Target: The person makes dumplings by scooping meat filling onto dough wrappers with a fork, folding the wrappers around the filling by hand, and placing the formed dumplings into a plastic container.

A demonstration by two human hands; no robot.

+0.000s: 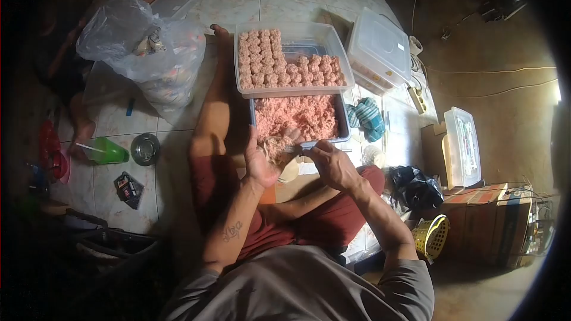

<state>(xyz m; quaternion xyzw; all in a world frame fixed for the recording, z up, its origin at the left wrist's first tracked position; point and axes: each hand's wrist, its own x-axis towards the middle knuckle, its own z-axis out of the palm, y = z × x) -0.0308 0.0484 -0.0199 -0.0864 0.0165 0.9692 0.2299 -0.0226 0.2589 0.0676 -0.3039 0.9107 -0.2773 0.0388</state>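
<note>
My left hand [262, 163] is cupped around a lump of pink minced mixture [278, 147] at the near edge of a blue-rimmed tub [343, 120]. My right hand [333, 165] is closed on a thin utensil [302, 150], whose tip meets the lump; its exact shape is hard to make out. Loose pink mixture [297, 116] fills the tub. Just beyond, a clear plastic container [297, 91] holds rows of shaped pink balls [259, 59], with a gap at its back right.
Lidded plastic boxes [380, 44] stand at the right, near a teal cloth [367, 119]. On the left are a large plastic bag [169, 65], a green cup [110, 151] and a round metal tin [145, 149]. Another person's leg [80, 119] shows at far left. Cardboard boxes [488, 220] lie right.
</note>
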